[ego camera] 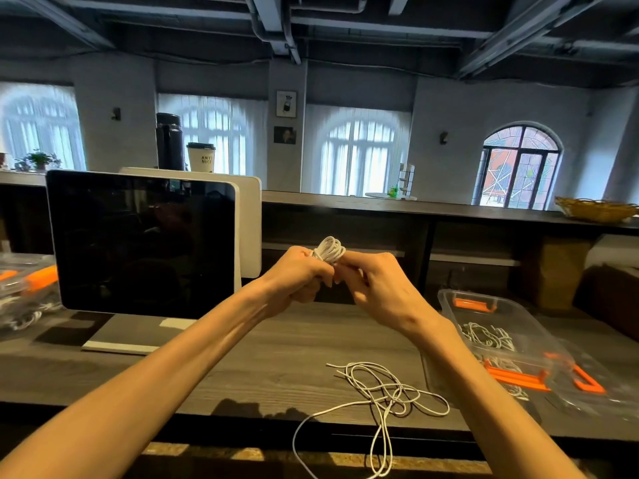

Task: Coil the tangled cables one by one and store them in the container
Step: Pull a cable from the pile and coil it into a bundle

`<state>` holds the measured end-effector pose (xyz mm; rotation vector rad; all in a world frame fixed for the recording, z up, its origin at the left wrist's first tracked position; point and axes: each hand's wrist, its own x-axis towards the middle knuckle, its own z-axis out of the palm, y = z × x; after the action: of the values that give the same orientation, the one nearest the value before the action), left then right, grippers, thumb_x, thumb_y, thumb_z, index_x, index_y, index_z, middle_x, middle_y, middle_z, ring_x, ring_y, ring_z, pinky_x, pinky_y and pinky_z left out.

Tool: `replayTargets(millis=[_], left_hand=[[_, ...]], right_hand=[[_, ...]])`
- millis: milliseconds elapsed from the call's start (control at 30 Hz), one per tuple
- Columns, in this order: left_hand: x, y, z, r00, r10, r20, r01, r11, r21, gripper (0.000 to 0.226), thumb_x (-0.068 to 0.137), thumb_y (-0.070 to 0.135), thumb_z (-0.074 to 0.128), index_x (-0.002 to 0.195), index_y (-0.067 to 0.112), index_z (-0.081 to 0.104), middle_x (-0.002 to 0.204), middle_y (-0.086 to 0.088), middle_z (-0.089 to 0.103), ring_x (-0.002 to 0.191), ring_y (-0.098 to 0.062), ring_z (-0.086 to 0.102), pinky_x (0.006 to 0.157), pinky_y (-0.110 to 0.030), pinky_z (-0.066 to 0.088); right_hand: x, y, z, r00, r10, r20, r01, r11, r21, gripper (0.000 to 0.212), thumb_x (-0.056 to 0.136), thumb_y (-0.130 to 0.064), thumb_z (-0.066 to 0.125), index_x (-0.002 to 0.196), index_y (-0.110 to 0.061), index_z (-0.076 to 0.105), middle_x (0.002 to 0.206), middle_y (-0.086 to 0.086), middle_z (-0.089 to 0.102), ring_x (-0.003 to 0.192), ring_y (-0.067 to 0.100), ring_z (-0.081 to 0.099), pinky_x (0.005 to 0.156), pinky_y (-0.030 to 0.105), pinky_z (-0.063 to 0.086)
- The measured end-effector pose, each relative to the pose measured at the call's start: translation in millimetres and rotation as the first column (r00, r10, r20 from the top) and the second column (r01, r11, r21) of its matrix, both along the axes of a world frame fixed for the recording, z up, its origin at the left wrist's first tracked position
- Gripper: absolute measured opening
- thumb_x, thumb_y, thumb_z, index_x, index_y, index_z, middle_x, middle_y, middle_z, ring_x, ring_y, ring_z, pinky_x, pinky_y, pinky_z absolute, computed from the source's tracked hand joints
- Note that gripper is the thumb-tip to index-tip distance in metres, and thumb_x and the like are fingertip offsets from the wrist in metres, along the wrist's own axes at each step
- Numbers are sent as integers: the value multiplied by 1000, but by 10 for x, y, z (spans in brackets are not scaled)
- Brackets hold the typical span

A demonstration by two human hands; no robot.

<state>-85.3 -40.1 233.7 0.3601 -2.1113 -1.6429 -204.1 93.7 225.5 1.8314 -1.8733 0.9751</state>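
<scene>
Far left of desk (276, 340): a second clear box with orange parts (24, 281), white cable inside; not in use at this moment.
Left grip (297, 274): my left hand, fingers curled round the lower part of the coiled white cable (330, 249); it carries the bundle.
Coil position: raised above the desk, between both hands, loops standing up out of my fists. Long axis roughly upright, tilted slightly away from me.
Right grip (373, 285): my right hand, fingers pinching at the waist of the same coil, just beside the left thumb. I cannot tell whether it holds the loose tail or only the wrap.
Loose cable (383, 392): still tangled, flat on the desk near its front edge, one strand hanging over the edge toward me. Untouched by either hand.
Container (498, 323): clear, orange latches, on the desk to the right of the coil and lower. Coiled white cable already lies inside.
Key relation: container lies right and down from the coil; right hand is the nearer one.
Judgement: wrap looks near finished; next likely a right-hand carry into the container, once the end is secured.
Risk: loops may spring open if the left grip lets go early.
</scene>
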Motion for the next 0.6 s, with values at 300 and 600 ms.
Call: replayTargets(millis=[300,600], left_hand=[[-21,-5,54,998,-20,57,17,998,56,23,92,2,54,72,14,58,51,4,39,43,-7,30,44,-20,25],[-27,86,49,997,-37,61,37,999,6,27,95,13,61,69,17,66,53,3,40,44,-7,31,43,-20,25]], right_hand=[[142,138,-12,982,123,143,-93,976,-199,21,95,-7,68,116,-13,71,97,-3,77,88,5,74,79,26,62],[8,214,32,880,262,395,-233,965,-120,24,98,-23,63,115,-11,76,96,-2,78,93,13,74,71,27,60]])
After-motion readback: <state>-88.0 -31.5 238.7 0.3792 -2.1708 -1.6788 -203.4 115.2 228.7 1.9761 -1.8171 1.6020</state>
